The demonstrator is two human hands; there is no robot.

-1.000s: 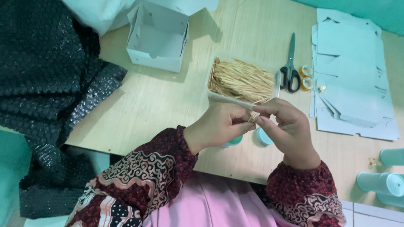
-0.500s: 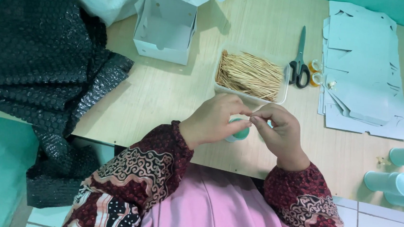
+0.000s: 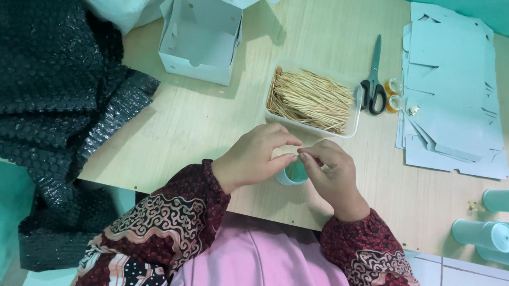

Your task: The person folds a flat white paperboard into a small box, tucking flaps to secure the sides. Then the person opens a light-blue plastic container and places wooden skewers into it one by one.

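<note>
My left hand (image 3: 253,160) and my right hand (image 3: 335,181) meet over the wooden table's (image 3: 208,121) front edge. Between them is a small teal tube (image 3: 294,174) with its open end up, which my left hand grips by its side. The fingertips of my right hand pinch a thin pale stick (image 3: 315,145) just above the tube's mouth. Right behind the hands stands a clear plastic tray (image 3: 353,125) filled with several pale thin sticks (image 3: 309,99).
An open white cardboard box (image 3: 199,36) stands at the back left. Black bubble wrap (image 3: 35,83) hangs off the left edge. Scissors (image 3: 373,80), two tape rolls (image 3: 393,93) and a stack of flat white box blanks (image 3: 452,86) lie right. Teal tubes (image 3: 495,231) lie at the right.
Both hands have stayed together at the tube with only small finger movements. The view has shifted slightly, so the table's things sit a little lower in the picture.
</note>
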